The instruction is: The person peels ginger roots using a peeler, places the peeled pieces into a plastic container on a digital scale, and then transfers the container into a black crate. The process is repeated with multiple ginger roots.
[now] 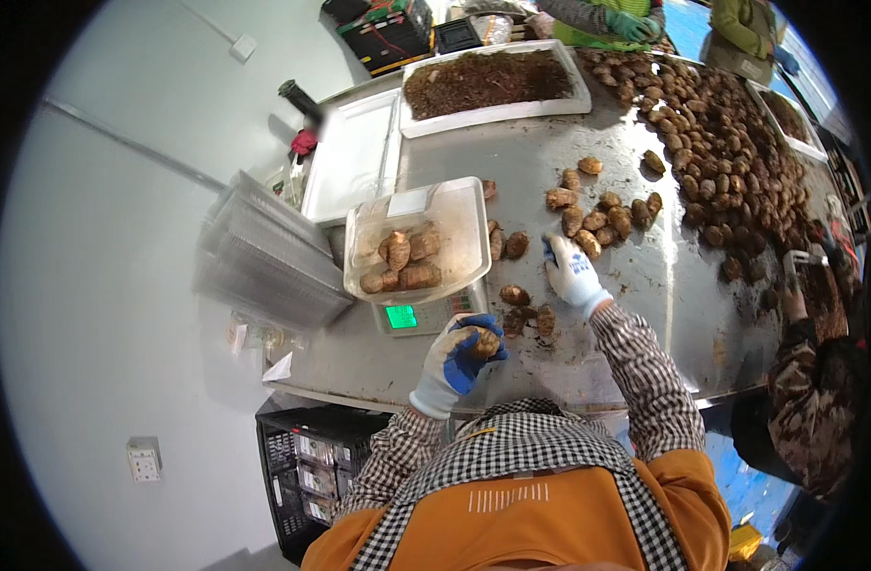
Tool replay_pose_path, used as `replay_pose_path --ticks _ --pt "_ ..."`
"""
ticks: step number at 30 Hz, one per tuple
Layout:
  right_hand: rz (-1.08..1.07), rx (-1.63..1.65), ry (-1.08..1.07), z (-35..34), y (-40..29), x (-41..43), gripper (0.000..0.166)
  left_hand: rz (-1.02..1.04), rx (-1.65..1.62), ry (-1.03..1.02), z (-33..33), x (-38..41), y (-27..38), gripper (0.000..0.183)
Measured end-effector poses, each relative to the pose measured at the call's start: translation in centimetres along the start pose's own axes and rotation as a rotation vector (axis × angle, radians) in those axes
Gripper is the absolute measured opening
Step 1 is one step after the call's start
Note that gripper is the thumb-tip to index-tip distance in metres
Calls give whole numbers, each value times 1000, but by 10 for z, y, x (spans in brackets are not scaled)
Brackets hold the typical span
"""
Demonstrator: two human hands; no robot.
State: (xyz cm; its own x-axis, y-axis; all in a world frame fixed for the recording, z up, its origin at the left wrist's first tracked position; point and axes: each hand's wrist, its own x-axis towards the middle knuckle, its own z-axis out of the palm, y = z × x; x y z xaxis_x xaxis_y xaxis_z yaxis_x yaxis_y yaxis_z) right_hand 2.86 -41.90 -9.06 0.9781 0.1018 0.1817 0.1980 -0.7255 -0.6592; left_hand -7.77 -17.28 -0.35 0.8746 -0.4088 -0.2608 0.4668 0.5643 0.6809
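My left hand, in a white work glove with a blue palm, is closed around a brown taro corm near the front of a digital scale with a lit green display. On the scale rests a clear plastic tub with several corms inside. My right hand, gloved alike, is over the metal table, its fingertips beside a loose group of corms; whether it holds anything cannot be told. A few more corms lie between the two hands.
Stacked clear tubs stand left of the scale. Behind are an empty white foam tray and a foam box of soil-like debris. A large corm heap covers the far right. Co-workers stand at the back and right.
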Motion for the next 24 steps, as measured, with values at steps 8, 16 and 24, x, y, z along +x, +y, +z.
replay_pose_path --ticks 8,16,24 --pt "-50 -324 -430 36 -8 69 52 -29 -9 94 -21 -18 -2 28" --pt "-4 1139 -230 -18 -61 -37 51 115 368 174 6 19 -15 42" --pt "27 902 99 -25 -82 -90 45 499 991 -23 35 41 -41 67"
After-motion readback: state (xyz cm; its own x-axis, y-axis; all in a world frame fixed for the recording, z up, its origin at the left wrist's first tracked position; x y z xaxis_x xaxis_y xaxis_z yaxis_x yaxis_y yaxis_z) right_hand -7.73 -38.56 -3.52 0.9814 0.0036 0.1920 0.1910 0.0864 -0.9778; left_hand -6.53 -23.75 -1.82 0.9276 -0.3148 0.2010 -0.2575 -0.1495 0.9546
